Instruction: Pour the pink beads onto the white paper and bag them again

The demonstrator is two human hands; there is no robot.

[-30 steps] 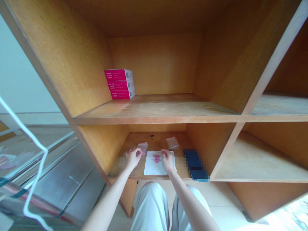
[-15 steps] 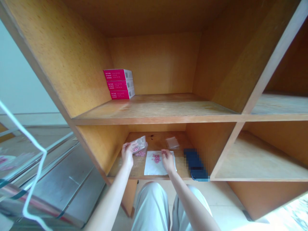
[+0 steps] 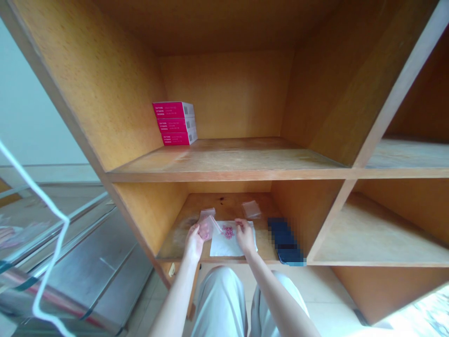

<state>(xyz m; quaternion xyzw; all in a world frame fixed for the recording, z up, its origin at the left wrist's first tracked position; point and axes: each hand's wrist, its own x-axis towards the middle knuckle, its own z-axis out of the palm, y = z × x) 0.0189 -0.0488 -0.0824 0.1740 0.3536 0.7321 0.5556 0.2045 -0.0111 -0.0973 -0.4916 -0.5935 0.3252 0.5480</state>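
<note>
My left hand (image 3: 194, 242) holds a small clear zip bag (image 3: 207, 228) with pink contents, just over the left edge of a white paper sheet (image 3: 224, 242). My right hand (image 3: 244, 236) rests its fingertips on the sheet beside a small heap of pink pills (image 3: 228, 231). Its fingers hide part of the heap. A second clear bag (image 3: 251, 209) lies flat on the wooden shelf (image 3: 228, 203) behind the sheet. A further piece of clear plastic (image 3: 207, 213) lies behind my left hand.
A dark blue, blurred object (image 3: 285, 241) lies right of the sheet. Three stacked pink boxes (image 3: 174, 124) stand on the shelf above. Wooden side panels (image 3: 150, 215) enclose the compartment. A white wire (image 3: 45, 262) hangs at the left, and my knees show below.
My left hand has moved the clear bag down and to the right, from above the shelf toward the sheet's edge. My right hand has stayed at the pink heap.
</note>
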